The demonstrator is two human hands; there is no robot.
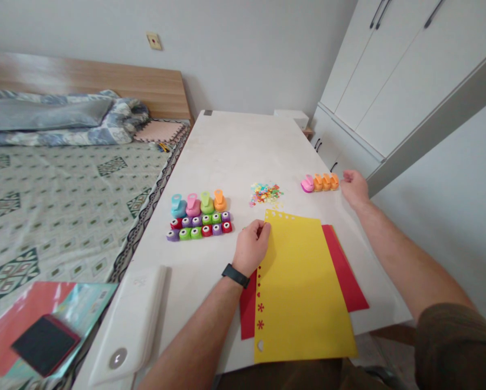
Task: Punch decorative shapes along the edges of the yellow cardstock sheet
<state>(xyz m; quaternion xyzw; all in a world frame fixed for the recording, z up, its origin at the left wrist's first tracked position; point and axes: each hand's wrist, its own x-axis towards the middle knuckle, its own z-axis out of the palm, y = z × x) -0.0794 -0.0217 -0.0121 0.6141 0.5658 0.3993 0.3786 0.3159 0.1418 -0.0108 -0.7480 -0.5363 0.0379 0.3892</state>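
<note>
Tabletop [227,151] beneath left hand [250,248] pinching yellow paper [303,287]

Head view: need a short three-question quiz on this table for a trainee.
1. Which hand touches the yellow card sheet?
2. True or false: the red card sheet lies on top of the yellow card sheet.
3. What small loose pieces lie on the table between the block of craft punches and the pink and orange craft punches?

Key:
1. The left hand.
2. False: it lies under the yellow sheet.
3. Coloured paper cutouts.
</note>
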